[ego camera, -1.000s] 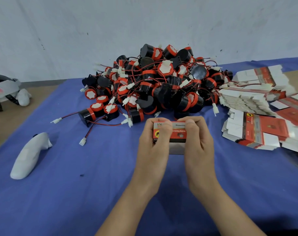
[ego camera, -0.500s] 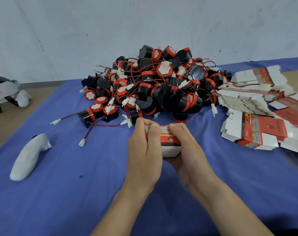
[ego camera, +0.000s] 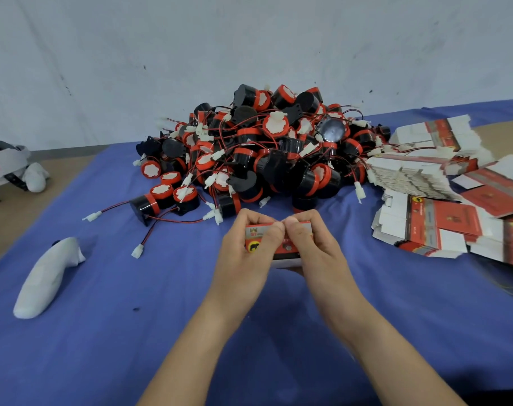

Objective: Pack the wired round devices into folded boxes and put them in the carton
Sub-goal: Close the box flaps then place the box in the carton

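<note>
Folded box [ego camera: 287, 252]: gripped over the bench [ego camera: 103, 347] by left hand [ego camera: 243, 259] and right hand [ego camera: 319, 256], fingers curled round its ends, thumbs meeting on top, probably to tuck the flap shut. Wired round devices [ego camera: 264, 153]: heaped just beyond the hands.

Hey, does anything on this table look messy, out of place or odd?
The stack of flat box blanks at right lies slumped and fanned out unevenly. The round devices lie in a tangled heap, wires crossing. A white handheld controller lies at left, unrelated to packing. No damage shows.
</note>
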Tool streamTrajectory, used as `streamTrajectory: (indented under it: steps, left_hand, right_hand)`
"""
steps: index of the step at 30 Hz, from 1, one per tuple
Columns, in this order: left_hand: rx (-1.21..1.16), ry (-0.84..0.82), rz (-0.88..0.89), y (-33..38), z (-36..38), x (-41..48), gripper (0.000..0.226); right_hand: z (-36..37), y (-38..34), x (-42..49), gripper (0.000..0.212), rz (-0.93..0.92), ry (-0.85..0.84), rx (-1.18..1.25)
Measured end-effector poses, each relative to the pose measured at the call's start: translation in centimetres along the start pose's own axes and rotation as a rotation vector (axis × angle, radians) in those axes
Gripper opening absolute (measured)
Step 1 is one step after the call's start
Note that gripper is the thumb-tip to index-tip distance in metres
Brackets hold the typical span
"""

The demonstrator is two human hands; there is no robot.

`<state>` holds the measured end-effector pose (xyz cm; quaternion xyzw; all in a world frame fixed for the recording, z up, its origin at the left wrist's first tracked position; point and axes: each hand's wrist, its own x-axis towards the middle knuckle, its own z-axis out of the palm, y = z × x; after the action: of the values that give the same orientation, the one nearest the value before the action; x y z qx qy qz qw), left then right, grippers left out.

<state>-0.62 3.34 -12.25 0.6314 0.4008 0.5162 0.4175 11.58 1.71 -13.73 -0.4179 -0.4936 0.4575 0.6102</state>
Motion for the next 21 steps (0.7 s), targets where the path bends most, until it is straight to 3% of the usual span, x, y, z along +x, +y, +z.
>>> streamTrajectory:
  steps: [9, 17, 21]
  left_hand:
    - [-0.029, 0.077, 0.007, 1.3, 1.2, -0.1, 0.021]
    - [-0.122, 0.360, 0.000, 2.5, 6.4, -1.6, 0.045]
    - [-0.134, 0.399, 0.032, 3.3, 8.7, -2.3, 0.045]
  right_hand:
    - [0.7, -1.4, -0.2, 0.031, -0.036, 0.092, 0.008]
    - [-0.7, -2.4, -2.5, 0.037, -0.049, 0.342, 0.102]
    - [-1.7, -3.1, -4.5, 0.037, 0.011, 0.466, 0.196]
